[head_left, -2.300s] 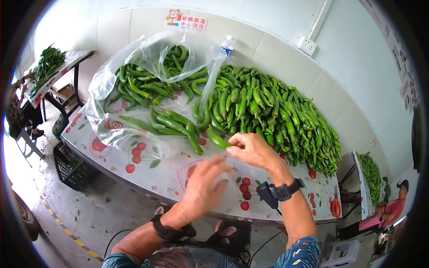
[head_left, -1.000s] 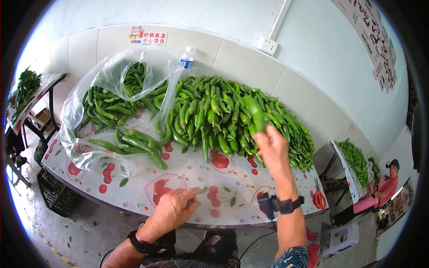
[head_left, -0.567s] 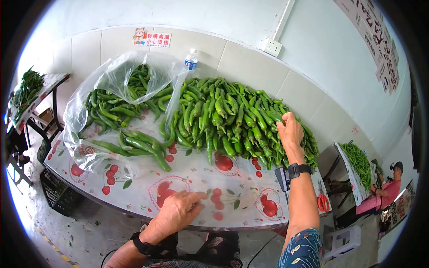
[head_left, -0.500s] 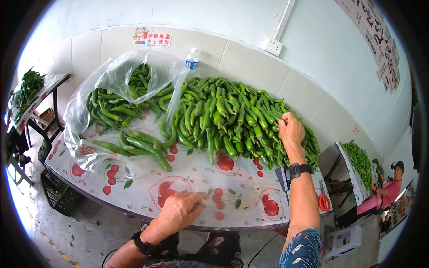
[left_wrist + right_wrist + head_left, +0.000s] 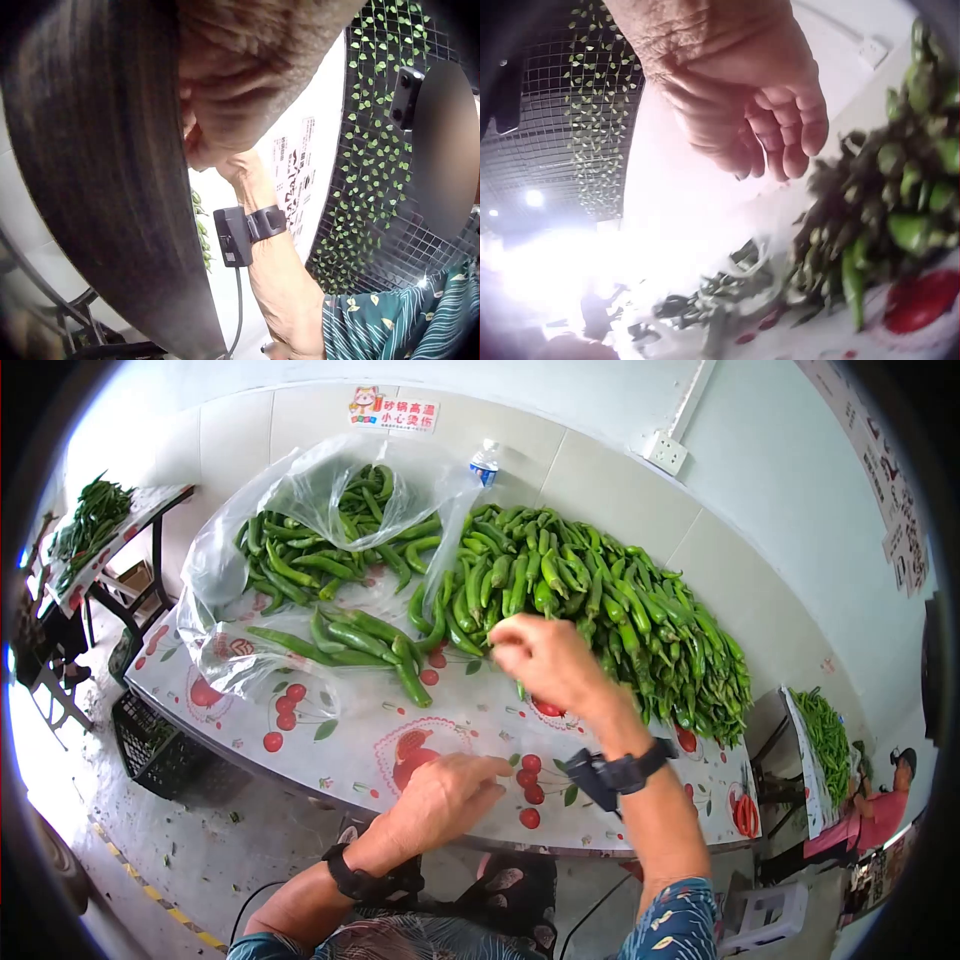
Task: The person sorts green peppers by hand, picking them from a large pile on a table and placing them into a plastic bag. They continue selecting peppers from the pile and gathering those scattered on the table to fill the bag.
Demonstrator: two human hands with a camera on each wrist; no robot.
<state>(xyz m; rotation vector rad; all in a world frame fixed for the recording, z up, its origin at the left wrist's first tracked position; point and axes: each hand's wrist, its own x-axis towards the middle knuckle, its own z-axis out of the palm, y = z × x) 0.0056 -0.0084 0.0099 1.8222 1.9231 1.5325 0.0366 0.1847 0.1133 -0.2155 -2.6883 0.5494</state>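
My right hand (image 5: 550, 665) hovers at the front left of a big pile of green chili peppers (image 5: 650, 625), fingers loosely bent. In the right wrist view no pepper shows in that hand (image 5: 735, 112). My left hand (image 5: 445, 800) rests at the front edge of the table, fingers relaxed and holding nothing; in the left wrist view its fingers are partly hidden by the dark table edge (image 5: 97, 187). Left of the pile lies a clear plastic bag (image 5: 205, 590) with more peppers (image 5: 305, 560) inside. Several loose peppers (image 5: 365, 640) lie at its mouth.
A bottle (image 5: 485, 463) stands by the wall behind the peppers. A red looped item (image 5: 745, 815) lies at the table's right end. Below the left side is a black crate (image 5: 150, 745). At right, a person in pink (image 5: 880, 815) is beside another pepper-laden table (image 5: 812, 760).
My right hand carried a pepper to the right side of the pile, let it go, and has come back left. The left hand drew back to the table edge. The head view has shifted.
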